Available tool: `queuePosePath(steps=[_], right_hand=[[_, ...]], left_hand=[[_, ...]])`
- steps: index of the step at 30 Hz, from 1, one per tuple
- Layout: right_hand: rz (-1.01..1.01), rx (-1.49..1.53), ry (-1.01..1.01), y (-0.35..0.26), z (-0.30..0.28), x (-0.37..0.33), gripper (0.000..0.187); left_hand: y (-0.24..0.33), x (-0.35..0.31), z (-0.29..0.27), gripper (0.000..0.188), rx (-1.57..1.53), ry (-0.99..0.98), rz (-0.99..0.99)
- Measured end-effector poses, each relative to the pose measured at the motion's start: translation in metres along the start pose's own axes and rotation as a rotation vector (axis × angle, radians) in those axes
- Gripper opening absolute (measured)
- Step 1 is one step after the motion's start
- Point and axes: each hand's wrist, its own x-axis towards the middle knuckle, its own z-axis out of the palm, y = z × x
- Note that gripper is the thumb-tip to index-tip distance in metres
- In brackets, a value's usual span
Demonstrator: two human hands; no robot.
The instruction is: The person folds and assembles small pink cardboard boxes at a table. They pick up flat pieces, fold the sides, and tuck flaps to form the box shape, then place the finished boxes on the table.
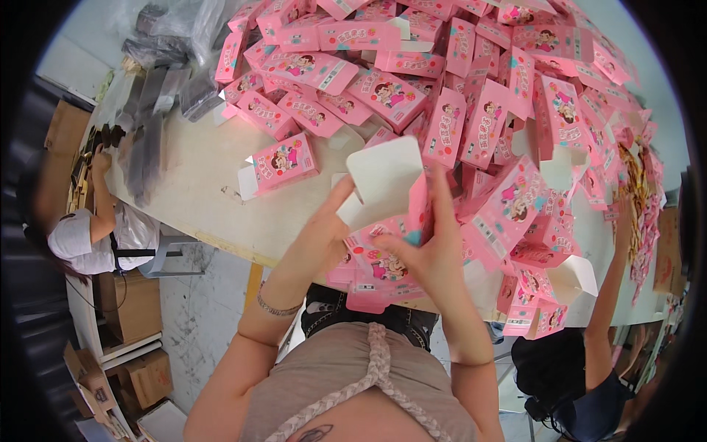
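Between my two hands is a small pink carton (368,239) with a cartoon print, its white-lined end flap standing up toward the far side. My left hand (322,225) grips its left side, fingers along the flap's edge. My right hand (431,243) wraps the right side, thumb lying across the printed face. Beneath the carton, several flat pink pieces (372,289) lie at the table's near edge. A pink carton (502,210) rests close to my right hand. Another carton (283,163), its side flap open, lies apart on the left.
A large heap of pink cartons (434,66) covers the table's far and right parts. Dark plastic-wrapped stacks (151,110) lie at the far left. One person (81,228) sits at left; another (582,376) reaches in at right. Cardboard boxes (129,306) stand on shelves.
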Motion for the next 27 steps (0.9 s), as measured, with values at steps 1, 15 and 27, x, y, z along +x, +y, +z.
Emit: queuePosePath(steps=[1, 15, 27], right_hand=[[0.120, 0.151, 0.013, -0.002, -0.003, 0.003, 0.076], [0.039, 0.458, -0.054, 0.008, -0.004, 0.008, 0.008], [-0.101, 0.083, -0.394, -0.025, -0.024, 0.005, 0.034]], left_hand=[[-0.005, -0.004, 0.002, 0.078, 0.230, 0.007, 0.087], [-0.010, -0.028, 0.005, 0.071, 0.843, 0.054, 0.180], [-0.002, -0.031, -0.015, 0.073, 0.999, -0.087, 0.461]])
